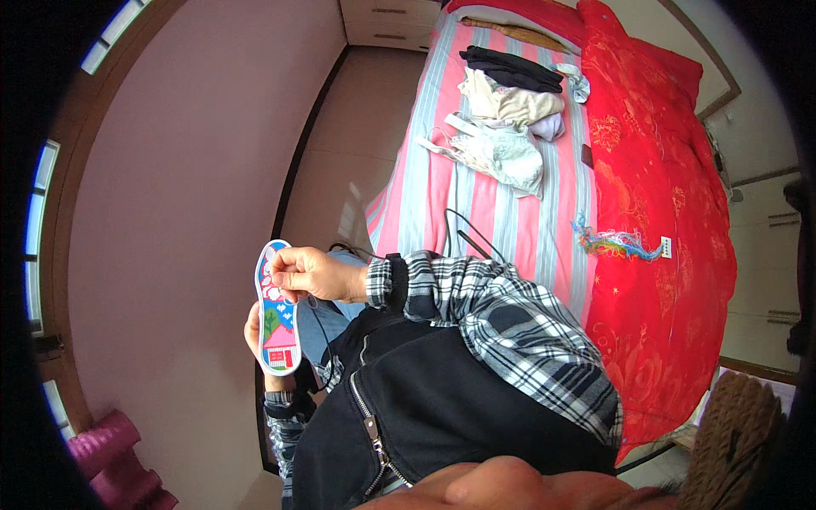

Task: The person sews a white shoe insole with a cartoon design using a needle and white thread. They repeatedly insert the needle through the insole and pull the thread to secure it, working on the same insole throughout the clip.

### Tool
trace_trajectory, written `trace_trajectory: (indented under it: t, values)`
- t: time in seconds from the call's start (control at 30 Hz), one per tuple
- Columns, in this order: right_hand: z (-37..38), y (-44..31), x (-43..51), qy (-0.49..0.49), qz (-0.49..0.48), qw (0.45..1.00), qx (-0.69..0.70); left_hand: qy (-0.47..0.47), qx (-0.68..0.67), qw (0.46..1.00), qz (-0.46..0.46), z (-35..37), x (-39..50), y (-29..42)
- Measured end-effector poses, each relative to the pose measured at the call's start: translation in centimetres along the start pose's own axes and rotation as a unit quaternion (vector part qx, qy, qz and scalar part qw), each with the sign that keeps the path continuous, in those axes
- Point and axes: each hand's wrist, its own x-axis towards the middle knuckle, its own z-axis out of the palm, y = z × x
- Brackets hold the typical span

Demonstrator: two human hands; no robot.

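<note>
An embroidered shoe insole with a white rim is held upright in front of me. Its face shows a red and pink house, a green tree, blue ground and pink shapes. My left hand grips its edge from behind, with most of the fingers hidden by the insole. My right hand is at the upper half of the insole, thumb and forefinger pinched together over the pink shapes. A thin thread seems to run near the right fingers; whether a needle sits between them is too small to tell.
To the right stands a bed with a striped sheet, folded clothes and a red quilt. A bundle of coloured threads on a white card lies there. A pink wall rises at left; a black cable crosses the sheet.
</note>
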Motion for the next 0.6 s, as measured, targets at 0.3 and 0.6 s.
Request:
trace_trajectory:
  t: [0.3,0.6]
  values:
    - [0.2,-1.6,0.6,0.052,-0.072,0.995,-0.051,-0.015,0.326,0.944,0.053,0.9,0.1,0.8]
    - [-2.7,-4.8,0.3,0.083,-0.095,0.986,-0.106,0.030,0.215,0.973,-0.073,-3.1,-0.2,0.5]
